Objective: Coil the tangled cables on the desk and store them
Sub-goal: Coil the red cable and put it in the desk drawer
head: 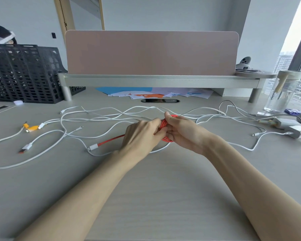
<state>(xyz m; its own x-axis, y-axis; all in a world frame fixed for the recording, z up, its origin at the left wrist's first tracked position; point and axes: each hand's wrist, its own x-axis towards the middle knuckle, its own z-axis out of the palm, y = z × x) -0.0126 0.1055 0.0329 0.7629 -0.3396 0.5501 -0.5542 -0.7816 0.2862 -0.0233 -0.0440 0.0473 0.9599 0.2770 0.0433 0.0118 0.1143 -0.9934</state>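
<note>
A red cable (163,124) was held at the middle of the desk (155,180), wound into a small, tight coil between the two hands. The left hand (141,134) was curled round the coil's left side. The right hand (182,131) was closed on its right side, with the thumb raised over the top. A straight red tail was led near and left to a white plug (93,146) lying on the desk. Loose white cables (101,117) were spread in loops around the hands.

Most of the coil was covered by fingers, so its turns could not be counted. One white loop was cut off at the left edge of the view.

Open desk surface was seen on the near side, under the forearms. The far side was bounded by a raised shelf (160,81), with a black mesh rack (24,73) at far left and a glass jar (281,93) at far right.
</note>
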